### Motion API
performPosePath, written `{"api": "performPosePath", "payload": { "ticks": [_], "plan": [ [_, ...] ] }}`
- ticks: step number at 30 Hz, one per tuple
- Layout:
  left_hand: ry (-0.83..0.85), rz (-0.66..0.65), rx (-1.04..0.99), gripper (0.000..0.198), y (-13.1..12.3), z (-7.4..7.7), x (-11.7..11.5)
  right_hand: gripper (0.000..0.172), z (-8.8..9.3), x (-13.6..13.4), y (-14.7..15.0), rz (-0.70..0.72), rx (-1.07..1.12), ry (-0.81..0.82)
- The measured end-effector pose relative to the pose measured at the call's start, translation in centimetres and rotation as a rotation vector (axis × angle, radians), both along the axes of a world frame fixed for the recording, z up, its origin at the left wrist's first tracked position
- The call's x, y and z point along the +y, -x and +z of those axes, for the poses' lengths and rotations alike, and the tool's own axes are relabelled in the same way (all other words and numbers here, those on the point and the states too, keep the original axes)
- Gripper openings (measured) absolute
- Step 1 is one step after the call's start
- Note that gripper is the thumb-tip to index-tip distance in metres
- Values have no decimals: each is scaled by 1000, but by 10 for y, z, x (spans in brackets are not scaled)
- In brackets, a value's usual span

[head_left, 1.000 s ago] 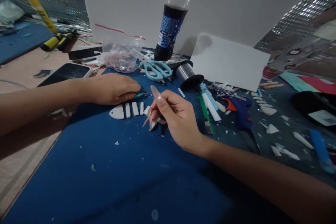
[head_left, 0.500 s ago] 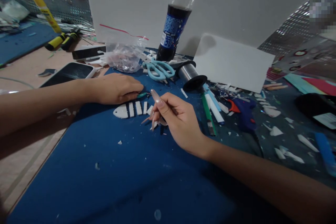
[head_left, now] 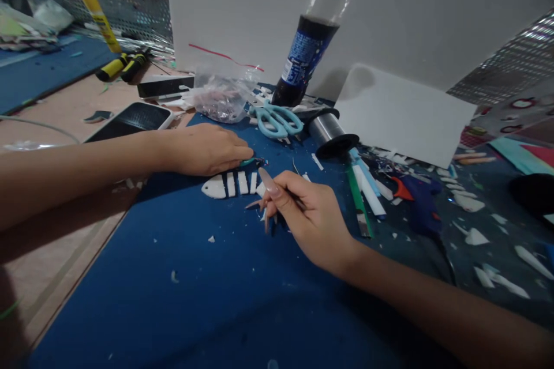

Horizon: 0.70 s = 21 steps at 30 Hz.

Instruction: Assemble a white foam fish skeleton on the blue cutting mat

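My left hand (head_left: 208, 149) rests on the mat with its fingers closed over a small teal-handled tool (head_left: 247, 161), most of which is hidden. Just in front of it lies a row of flat white pieces: a pointed head-shaped piece (head_left: 214, 187) with a small hole, then several narrow strips (head_left: 231, 184). My right hand (head_left: 309, 216) hovers at the right end of this row, thumb and fingers pinched together, long nails pointing left. Whatever it pinches is too small or hidden to name. A thin wire-like line (head_left: 295, 166) shows just above its knuckles.
Light-blue scissors (head_left: 277, 121), a wire spool (head_left: 331, 134) and a cola bottle (head_left: 300, 60) stand or lie behind the hands. To the right are a glue gun (head_left: 418, 199), pens (head_left: 367, 190) and white scraps. A phone (head_left: 130, 121) lies beyond my left forearm.
The view has shifted, so everything sits further right and slightly lower. My left hand stays over the teal-handled tool; my right hand keeps its pinch near the row.
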<state>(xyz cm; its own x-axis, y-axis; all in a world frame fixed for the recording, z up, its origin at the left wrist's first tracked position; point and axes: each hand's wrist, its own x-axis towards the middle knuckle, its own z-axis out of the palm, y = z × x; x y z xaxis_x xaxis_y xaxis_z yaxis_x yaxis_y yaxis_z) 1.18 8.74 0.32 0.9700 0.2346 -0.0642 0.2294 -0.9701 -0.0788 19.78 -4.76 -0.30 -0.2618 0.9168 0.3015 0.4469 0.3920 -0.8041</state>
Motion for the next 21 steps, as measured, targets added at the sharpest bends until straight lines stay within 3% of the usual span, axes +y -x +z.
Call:
{"api": "performPosePath", "payload": {
  "ticks": [7,14,18,21],
  "plan": [
    [-28,7,-19,17,0,-3,0,33,0,0,-1,2,-85,-39],
    [-159,8,41,5,-4,2,-7,33,0,2,-2,4,-26,32],
    [-85,-45,30,8,-3,1,-3,33,1,4,-2,-5,23,74],
    [38,10,-161,15,-2,2,-5,31,1,4,-2,-11,81,148]
  ]
}}
